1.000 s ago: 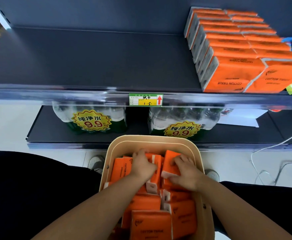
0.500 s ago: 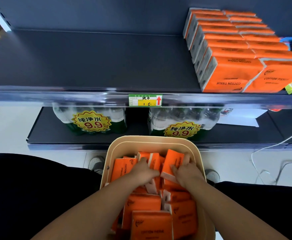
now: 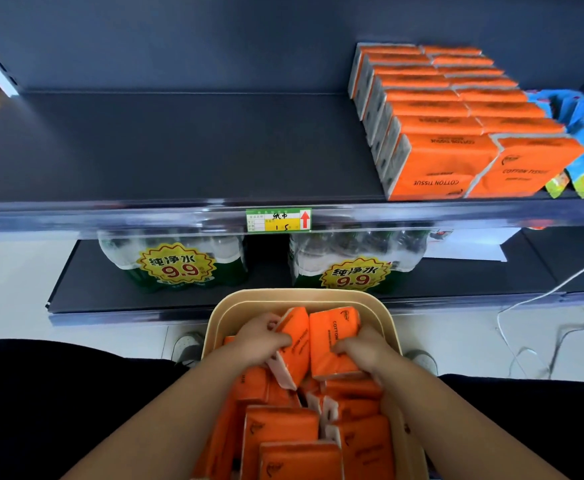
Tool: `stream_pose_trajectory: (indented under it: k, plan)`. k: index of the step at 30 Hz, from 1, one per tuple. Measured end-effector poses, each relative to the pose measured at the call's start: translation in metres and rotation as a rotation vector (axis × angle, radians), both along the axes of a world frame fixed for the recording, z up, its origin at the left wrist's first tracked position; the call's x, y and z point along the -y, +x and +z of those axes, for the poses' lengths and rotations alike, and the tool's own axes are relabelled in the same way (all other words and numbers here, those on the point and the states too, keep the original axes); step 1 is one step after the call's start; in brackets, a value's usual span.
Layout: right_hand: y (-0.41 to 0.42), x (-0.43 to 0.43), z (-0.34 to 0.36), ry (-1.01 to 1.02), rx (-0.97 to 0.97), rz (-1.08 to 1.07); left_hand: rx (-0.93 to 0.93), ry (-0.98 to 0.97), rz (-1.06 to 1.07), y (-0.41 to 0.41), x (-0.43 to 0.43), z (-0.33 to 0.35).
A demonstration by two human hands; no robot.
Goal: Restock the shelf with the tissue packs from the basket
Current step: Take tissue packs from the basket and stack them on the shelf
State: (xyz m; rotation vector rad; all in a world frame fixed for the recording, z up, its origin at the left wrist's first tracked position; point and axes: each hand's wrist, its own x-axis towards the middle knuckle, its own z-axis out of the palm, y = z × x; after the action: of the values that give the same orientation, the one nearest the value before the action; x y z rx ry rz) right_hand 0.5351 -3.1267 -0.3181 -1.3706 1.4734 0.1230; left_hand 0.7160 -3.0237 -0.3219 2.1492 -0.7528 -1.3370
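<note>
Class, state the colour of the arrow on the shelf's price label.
The arrow is red, at the right end of the price label; the head view shows it.

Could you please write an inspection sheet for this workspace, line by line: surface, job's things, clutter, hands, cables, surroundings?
Surface: dark upper shelf, price tag on its front rail.
Job's things: beige basket holding many orange tissue packs; two rows of shelved packs at the shelf's right.
Clutter: blue snack bags beside those rows.
Hands: left hand grips the left pack, right hand grips the right pack, both tilted up in the basket.
Cables: white cable on the floor, right.
Surroundings: bottled water packs on the lower shelf.
</note>
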Motion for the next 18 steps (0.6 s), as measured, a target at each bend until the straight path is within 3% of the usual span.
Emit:
stream_pose_trajectory:
  k: [7,13,18]
  plan:
    - [-0.008,0.013,0.021,0.005,-0.021,0.209,0.045,0.095,-0.105,0.012,-0.004,0.009]
    - [-0.015,0.021,0.056,-0.139,0.06,0.429,-0.118,-0.137,0.223,0.021,-0.007,0.026]
    - [-0.024,0.022,0.085,-0.181,0.134,0.53,-0.209,-0.165,0.067,0.039,-0.007,0.05]
